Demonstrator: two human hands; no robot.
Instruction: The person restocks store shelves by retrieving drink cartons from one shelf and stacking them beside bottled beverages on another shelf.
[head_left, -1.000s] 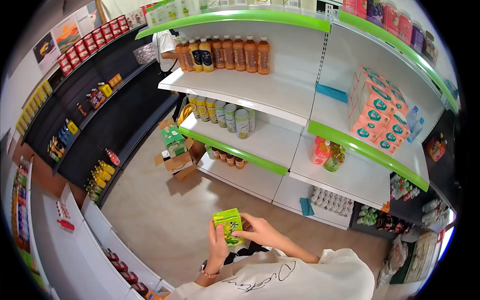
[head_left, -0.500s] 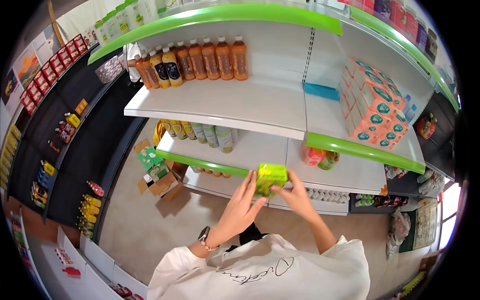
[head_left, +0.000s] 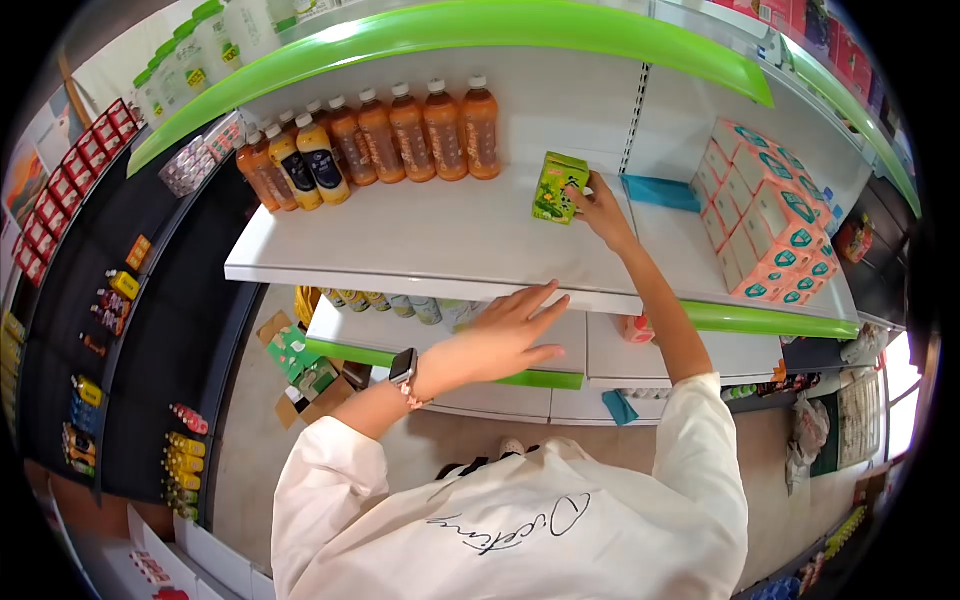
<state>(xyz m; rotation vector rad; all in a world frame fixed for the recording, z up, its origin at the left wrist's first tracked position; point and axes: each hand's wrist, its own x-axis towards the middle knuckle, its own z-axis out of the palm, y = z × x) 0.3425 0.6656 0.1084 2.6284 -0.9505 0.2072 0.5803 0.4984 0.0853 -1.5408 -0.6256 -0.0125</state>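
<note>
My right hand (head_left: 600, 212) grips the right side of a green drink box (head_left: 560, 187), which is upright over the right part of the white shelf (head_left: 440, 235); whether its base touches the shelf I cannot tell. To its left stands a row of orange-brown bottles (head_left: 408, 135) with white caps, with two yellow bottles (head_left: 306, 165) in front. My left hand (head_left: 505, 335), fingers spread and holding nothing, is in front of the shelf's front edge. A watch (head_left: 403, 368) is on the left wrist.
Stacked pink tissue packs (head_left: 765, 220) and a blue strip (head_left: 661, 193) lie on the shelf to the right. A green-edged shelf (head_left: 450, 30) overhangs from above. Below are cans (head_left: 425, 309) on a lower shelf and an open carton (head_left: 310, 375) on the floor.
The green box has gone from between both hands near my body up to the white shelf, now in my right hand only. My left hand has let go and opened. The shelves appear closer.
</note>
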